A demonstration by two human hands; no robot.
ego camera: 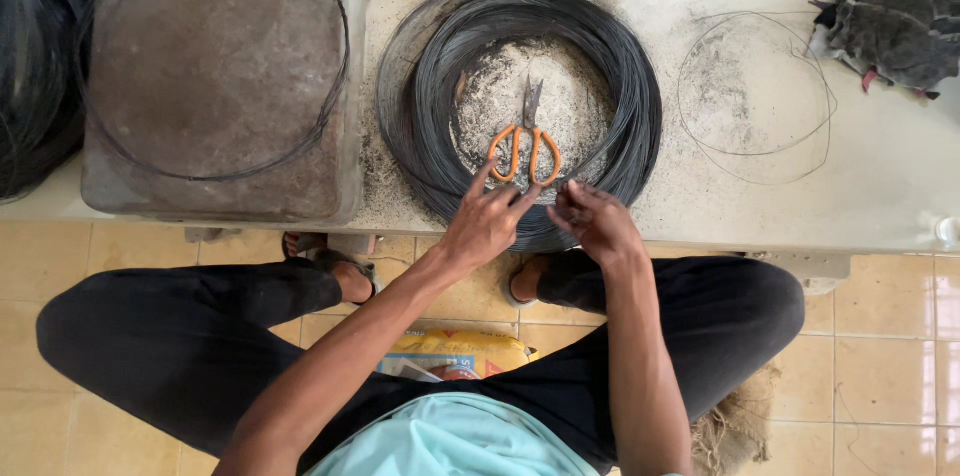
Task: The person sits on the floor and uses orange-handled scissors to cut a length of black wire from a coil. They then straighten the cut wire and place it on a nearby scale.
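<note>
1. my left hand (487,223) lay at the near edge of the wire coil (520,106), fingers spread loose, grasping nothing; its index fingertip reached up to the scissors (524,139).
2. my right hand (597,221) sat just beside the left, fingers curled in a pinch on the near strands of the coil; i could not tell how many strands the grip held.
3. the coil of dark wire lay flat on the pale surface (880,186), its near side at the surface's front edge.
4. the scissors, with orange handles, lay inside the ring of the coil, blades pointing away from me, on a patch of grey dust.
5. a single loose wire loop (755,96) lay to the right of the coil, apart from it.
6. a bundle of grey rags (895,16) sat at the far right.
7. to the left stood a rusty block (215,76) with a thin wire ring on top.
8. i sat with legs apart over a tiled floor (890,366).
</note>
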